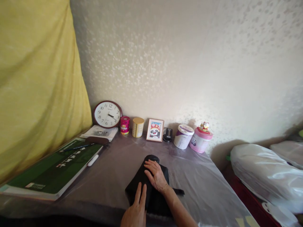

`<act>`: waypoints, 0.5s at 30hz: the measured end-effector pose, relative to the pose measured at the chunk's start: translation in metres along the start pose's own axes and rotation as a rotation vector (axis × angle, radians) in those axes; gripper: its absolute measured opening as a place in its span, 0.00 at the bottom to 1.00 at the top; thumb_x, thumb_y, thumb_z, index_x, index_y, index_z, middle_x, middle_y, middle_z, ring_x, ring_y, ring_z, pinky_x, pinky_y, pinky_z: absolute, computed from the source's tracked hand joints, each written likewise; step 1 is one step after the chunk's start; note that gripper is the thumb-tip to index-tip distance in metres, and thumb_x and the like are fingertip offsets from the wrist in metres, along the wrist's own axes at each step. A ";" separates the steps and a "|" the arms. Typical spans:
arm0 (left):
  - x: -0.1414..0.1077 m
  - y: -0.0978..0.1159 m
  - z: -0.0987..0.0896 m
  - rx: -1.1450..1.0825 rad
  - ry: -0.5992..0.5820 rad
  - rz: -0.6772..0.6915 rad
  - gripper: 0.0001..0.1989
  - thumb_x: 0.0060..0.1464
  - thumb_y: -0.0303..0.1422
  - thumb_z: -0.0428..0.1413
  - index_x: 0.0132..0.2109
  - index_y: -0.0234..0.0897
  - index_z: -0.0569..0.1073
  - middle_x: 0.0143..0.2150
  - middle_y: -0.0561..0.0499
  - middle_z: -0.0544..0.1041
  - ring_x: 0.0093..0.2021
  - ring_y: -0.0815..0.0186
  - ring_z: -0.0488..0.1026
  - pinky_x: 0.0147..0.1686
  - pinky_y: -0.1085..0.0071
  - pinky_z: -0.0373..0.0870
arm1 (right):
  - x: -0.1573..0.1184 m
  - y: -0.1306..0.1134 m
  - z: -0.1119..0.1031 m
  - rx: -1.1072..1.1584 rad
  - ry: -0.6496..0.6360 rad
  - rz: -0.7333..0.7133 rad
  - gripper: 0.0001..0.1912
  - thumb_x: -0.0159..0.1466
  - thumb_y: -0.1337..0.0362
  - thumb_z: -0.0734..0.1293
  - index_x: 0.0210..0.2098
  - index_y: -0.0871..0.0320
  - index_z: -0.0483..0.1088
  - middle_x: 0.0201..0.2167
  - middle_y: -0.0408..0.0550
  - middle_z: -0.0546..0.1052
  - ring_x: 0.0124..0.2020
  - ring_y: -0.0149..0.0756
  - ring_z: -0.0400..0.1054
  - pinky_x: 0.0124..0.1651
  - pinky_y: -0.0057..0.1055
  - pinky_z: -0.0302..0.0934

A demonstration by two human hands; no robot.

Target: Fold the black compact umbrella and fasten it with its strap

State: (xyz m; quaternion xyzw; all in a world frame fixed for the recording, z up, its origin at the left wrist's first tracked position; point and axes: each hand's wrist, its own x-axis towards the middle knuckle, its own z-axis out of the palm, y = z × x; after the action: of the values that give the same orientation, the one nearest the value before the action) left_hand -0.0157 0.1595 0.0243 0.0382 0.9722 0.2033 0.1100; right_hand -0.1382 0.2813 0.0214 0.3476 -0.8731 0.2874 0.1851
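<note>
A black fabric item [135, 186], perhaps a folded bag, lies on the covered table near its front edge. Its exact kind is not clear; a rounded end points to the wall, and a short black strap [178, 191] sticks out to the right. My right hand [156, 176] rests on its upper part, fingers stretched out and lying flat. Lower down, my left hand [137, 206] touches the near left part with two fingers extended; its other fingers are mostly hidden. Neither hand is wrapped around the fabric.
A large green book [54, 167] lies left, with a white marker [92, 160] beside it. Along the wall stand a clock [108, 114], a pink tin [125, 125], a yellow canister [138, 127], a picture frame [155, 130] and tubs [184, 136]. Plastic bags [262, 170] sit right.
</note>
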 end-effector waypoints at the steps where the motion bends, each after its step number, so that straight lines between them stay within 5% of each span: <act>1: 0.000 0.000 0.000 -0.012 -0.003 -0.002 0.37 0.50 0.21 0.43 0.63 0.43 0.36 0.67 0.45 0.33 0.42 0.67 0.74 0.35 0.77 0.67 | 0.004 0.006 0.002 -0.012 0.005 0.005 0.14 0.63 0.61 0.59 0.46 0.55 0.69 0.49 0.49 0.72 0.56 0.38 0.58 0.60 0.44 0.47; 9: 0.001 -0.001 -0.001 -0.037 -0.003 -0.012 0.35 0.50 0.22 0.41 0.64 0.37 0.36 0.67 0.44 0.34 0.43 0.66 0.73 0.37 0.74 0.67 | 0.033 0.046 0.017 -0.013 0.013 0.077 0.16 0.65 0.65 0.54 0.43 0.57 0.71 0.45 0.48 0.74 0.52 0.36 0.62 0.57 0.38 0.52; 15: -0.001 -0.001 -0.002 -0.081 0.012 0.005 0.35 0.49 0.21 0.41 0.63 0.31 0.36 0.66 0.41 0.34 0.46 0.63 0.72 0.43 0.70 0.67 | 0.035 0.050 0.002 -0.054 0.086 0.405 0.18 0.64 0.64 0.53 0.43 0.63 0.70 0.44 0.54 0.74 0.47 0.38 0.66 0.53 0.31 0.55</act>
State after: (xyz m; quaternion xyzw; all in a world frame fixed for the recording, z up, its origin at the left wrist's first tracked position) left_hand -0.0152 0.1572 0.0260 0.0348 0.9636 0.2431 0.1053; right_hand -0.1985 0.2926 0.0194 0.1472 -0.9239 0.3099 0.1697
